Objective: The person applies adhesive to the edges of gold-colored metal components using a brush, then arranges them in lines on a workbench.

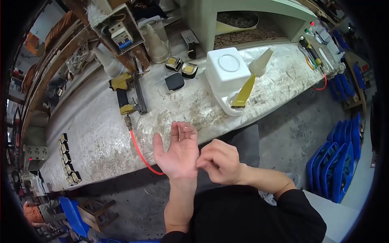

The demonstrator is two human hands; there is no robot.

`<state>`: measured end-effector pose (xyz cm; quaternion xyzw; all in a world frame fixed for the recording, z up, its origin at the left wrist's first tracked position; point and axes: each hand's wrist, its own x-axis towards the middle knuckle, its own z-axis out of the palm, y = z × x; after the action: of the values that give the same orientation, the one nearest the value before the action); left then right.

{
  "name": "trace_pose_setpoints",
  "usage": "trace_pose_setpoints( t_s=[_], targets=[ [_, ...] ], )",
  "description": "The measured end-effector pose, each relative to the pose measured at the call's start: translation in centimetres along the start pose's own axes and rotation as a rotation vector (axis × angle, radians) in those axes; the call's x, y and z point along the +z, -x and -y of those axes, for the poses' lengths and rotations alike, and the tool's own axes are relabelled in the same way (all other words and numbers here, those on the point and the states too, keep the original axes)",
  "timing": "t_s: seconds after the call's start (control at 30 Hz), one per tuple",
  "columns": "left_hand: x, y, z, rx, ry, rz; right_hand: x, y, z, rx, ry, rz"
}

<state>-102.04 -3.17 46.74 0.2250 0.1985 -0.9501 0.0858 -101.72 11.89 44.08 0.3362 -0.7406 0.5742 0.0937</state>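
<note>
My left hand [178,154] is held palm up in front of the workbench, its fingers apart and slightly curled, with nothing resting on the palm. Beside its heel, my right hand [221,162] has thumb and fingers pinched together; whatever may be between them is hidden or too small to make out. Beyond the hands, a white plastic container [227,69] stands on the bench with a yellow blade-like scraper [244,93] in its front cup. A yellow and black air nailer [125,95] lies left of my hands, joined to a red hose [139,152].
Two small black and gold cases [189,69] and a black rounded piece [174,82] lie mid-bench. Several similar pieces [67,158] form a row at left. A white cone [261,61] stands behind the container. Blue bins [330,170] are at right; another person [40,212] appears lower left.
</note>
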Motion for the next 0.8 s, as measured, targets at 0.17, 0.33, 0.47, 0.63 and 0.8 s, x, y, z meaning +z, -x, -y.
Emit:
trace_pose_setpoints(
  t_s=[0.17,0.33,0.47,0.63,0.8],
  targets=[
    [-0.1,-0.9,-0.7,0.042,0.015,0.014,-0.2,-0.4,1.2,0.192,-0.075,-0.075],
    [0.0,-1.8,0.5,0.084,-0.061,0.043,-0.2,-1.4,0.9,0.000,-0.036,-0.095],
    [-0.2,-2.4,0.8,0.152,-0.138,0.070,-0.3,-1.7,-0.4,-0.205,0.074,-0.056],
    [-0.7,-3.1,0.9,0.171,-0.219,0.084,-0.9,-1.7,-0.9,-0.228,0.200,0.004],
    [-0.9,-3.7,0.7,0.189,-0.231,0.025,-2.4,-2.1,-1.1,-0.117,0.254,-0.019]
  ],
)
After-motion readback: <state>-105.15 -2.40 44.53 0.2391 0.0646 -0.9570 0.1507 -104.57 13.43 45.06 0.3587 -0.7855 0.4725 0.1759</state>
